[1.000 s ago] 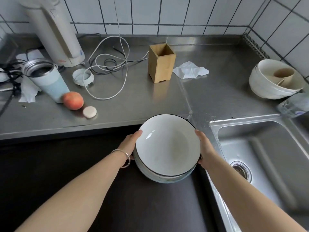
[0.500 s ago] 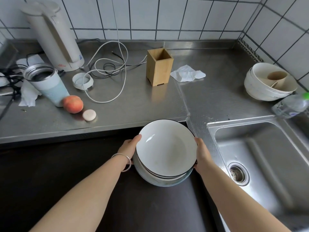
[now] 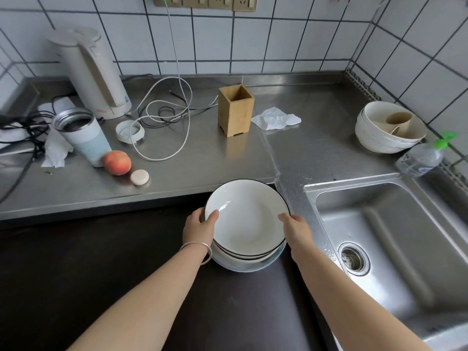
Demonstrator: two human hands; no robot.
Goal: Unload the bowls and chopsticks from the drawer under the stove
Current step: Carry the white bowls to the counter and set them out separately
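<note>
**Both hands grasp the stack of bowls at the counter's near edge**

While both arms reach forward from the near side, the left hand (image 3: 200, 230) clasps the left rim of the stack of bowls (image 3: 247, 221), thumb over the top bowl's edge, a bracelet (image 3: 200, 249) on its wrist. The right hand (image 3: 296, 230) grips the right rim, thumb also on top. The stack hangs over the dark surface (image 3: 101, 274), its far rim overlapping the near edge of the steel counter (image 3: 202, 158). Just right lies the sink (image 3: 392, 236). On the far counter stand a wooden box (image 3: 235, 110), a crumpled tissue (image 3: 276, 119), and further right more bowls (image 3: 387, 130). Bare counter lies between the stack and the box.
</note>
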